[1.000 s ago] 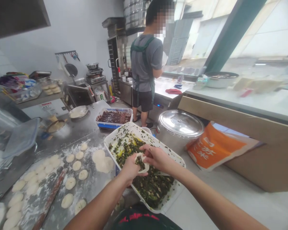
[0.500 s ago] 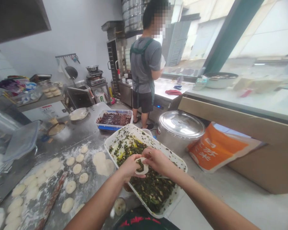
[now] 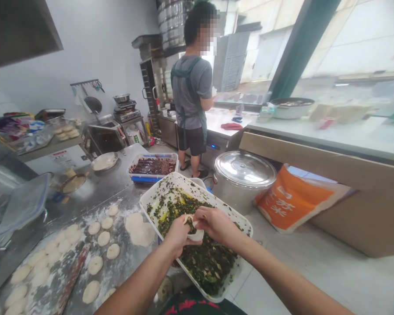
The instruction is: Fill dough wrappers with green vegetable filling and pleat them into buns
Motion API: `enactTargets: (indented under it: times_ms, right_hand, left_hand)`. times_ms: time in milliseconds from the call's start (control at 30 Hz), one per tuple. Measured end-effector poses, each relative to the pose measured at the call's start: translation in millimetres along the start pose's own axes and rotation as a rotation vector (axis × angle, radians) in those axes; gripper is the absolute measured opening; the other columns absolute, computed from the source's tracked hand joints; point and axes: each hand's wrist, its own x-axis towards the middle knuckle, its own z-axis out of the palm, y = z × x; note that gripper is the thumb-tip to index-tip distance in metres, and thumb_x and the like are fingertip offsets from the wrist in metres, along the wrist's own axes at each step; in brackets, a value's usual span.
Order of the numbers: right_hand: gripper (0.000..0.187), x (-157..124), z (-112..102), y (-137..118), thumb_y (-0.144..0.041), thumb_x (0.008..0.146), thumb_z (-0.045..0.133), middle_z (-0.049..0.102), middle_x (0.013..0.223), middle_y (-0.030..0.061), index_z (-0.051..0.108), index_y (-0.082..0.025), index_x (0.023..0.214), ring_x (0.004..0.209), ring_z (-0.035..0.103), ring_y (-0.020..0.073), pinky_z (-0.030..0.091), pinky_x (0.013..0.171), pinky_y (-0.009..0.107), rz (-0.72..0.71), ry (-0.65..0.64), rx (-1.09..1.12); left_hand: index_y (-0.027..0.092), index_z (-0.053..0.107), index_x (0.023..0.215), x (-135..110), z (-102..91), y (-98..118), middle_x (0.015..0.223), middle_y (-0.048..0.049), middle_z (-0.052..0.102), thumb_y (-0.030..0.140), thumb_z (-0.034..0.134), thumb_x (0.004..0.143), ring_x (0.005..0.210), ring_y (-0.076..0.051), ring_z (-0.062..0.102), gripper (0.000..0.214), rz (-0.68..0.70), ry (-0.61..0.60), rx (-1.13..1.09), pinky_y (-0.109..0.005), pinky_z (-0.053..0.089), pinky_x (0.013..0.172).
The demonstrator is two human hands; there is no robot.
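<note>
Between my left hand [image 3: 177,235] and my right hand [image 3: 215,225] is a round dough wrapper [image 3: 196,235], held above a white rectangular tray [image 3: 170,181] of chopped dark greens [image 3: 205,264]. My left hand cups the wrapper from below and the side. The fingers of my right hand pinch its upper edge. A small dab of green filling shows in the wrapper's fold. Floured dough balls [image 3: 95,265] and a flattened dough sheet [image 3: 139,230] lie on the steel table [image 3: 124,194] to my left, beside a wooden rolling pin [image 3: 72,278].
A lidded steel stockpot [image 3: 244,175] and an orange sack [image 3: 292,201] stand to the right of the tray. Farther back are a tray of dark red filling [image 3: 153,166] and a co-worker [image 3: 190,94] in an apron, facing a white counter.
The wrapper's edges are drawn closer around the filling, which shows less than before. My hands stay over the tray, and the whole view has swung slightly to the left.
</note>
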Motion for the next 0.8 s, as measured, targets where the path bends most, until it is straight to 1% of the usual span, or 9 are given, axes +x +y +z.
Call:
enactTargets:
  times_ms: [167,233,333,433,500,567,633,700,800]
  right_hand:
    - [0.018,1,-4,1,-0.015,0.067,0.052,0.057,0.067,-0.0017,0.055,-0.019,0.085,0.060,0.050,0.0115,0.033,0.054,0.020,0.102,-0.059,0.033]
    - [0.014,2,-3,3,-0.016,0.066,0.053,0.058,0.067,-0.0011,0.058,-0.019,0.079,0.061,0.050,0.0121,0.032,0.055,0.021,0.099,-0.068,-0.037]
    - [0.007,1,-2,1,-0.016,0.065,0.054,0.058,0.072,0.0008,0.058,-0.018,0.070,0.066,0.051,0.0132,0.032,0.059,0.022,0.039,-0.038,-0.135]
    - [0.016,2,-2,0,-0.014,0.064,0.054,0.057,0.070,-0.0005,0.056,-0.019,0.079,0.064,0.050,0.0121,0.031,0.056,0.020,0.041,-0.056,-0.124]
    - [0.018,3,-1,1,-0.013,0.062,0.054,0.056,0.066,-0.0015,0.056,-0.019,0.079,0.061,0.049,0.0115,0.030,0.054,0.020,0.066,-0.071,-0.122]
    - [0.010,4,0,4,-0.013,0.062,0.054,0.055,0.065,-0.0013,0.055,-0.018,0.071,0.060,0.048,0.0112,0.030,0.054,0.020,0.070,-0.042,-0.124]
    - [0.003,3,1,7,-0.014,0.064,0.054,0.055,0.066,-0.0009,0.053,-0.016,0.065,0.061,0.047,0.0108,0.030,0.054,0.020,0.073,0.026,-0.084]
    - [0.003,2,3,11,-0.015,0.066,0.053,0.055,0.066,-0.0010,0.053,-0.016,0.069,0.061,0.047,0.0107,0.031,0.054,0.020,0.096,0.088,-0.003]
    - [0.007,0,6,13,-0.017,0.068,0.052,0.055,0.065,-0.0016,0.053,-0.017,0.075,0.059,0.047,0.0108,0.032,0.053,0.020,0.157,0.130,0.092]
  left_hand:
    - [0.017,0.056,0.086,1,3.8,3,0.072,-0.0029,0.056,0.010,0.045,0.056,0.062,-0.014,0.050,0.033,0.027,-0.015,0.165,-0.033,0.047,0.057]
    - [0.016,0.057,0.084,1,5.0,4,0.069,-0.0026,0.055,0.010,0.045,0.055,0.061,-0.015,0.050,0.032,0.021,-0.012,0.212,-0.033,0.047,0.056]
    - [0.016,0.057,0.077,2,7.0,4,0.065,-0.0019,0.054,0.013,0.046,0.057,0.059,-0.014,0.048,0.023,0.042,-0.030,0.244,-0.032,0.046,0.054]
    - [0.015,0.055,0.070,3,8.2,3,0.059,-0.0005,0.050,0.015,0.047,0.058,0.054,-0.012,0.044,0.014,0.074,-0.067,0.283,-0.031,0.045,0.051]
    - [0.016,0.055,0.077,4,7.5,5,0.065,-0.0013,0.051,0.014,0.048,0.057,0.058,-0.014,0.046,0.021,0.068,-0.065,0.294,-0.031,0.045,0.051]
    - [0.018,0.053,0.089,5,5.9,7,0.076,-0.0028,0.054,0.014,0.049,0.057,0.067,-0.016,0.050,0.033,0.016,-0.029,0.252,-0.033,0.046,0.054]
    - [0.020,0.049,0.098,5,4.2,9,0.081,-0.0033,0.054,0.016,0.049,0.059,0.072,-0.017,0.052,0.039,-0.046,0.004,0.139,-0.034,0.047,0.058]
    - [0.020,0.049,0.100,4,3.2,11,0.081,-0.0035,0.054,0.020,0.049,0.063,0.071,-0.015,0.052,0.038,-0.064,-0.003,0.007,-0.034,0.047,0.061]
    - [0.019,0.050,0.100,2,3.4,11,0.083,-0.0047,0.055,0.027,0.051,0.066,0.069,-0.014,0.053,0.035,-0.048,-0.026,-0.142,-0.033,0.047,0.062]
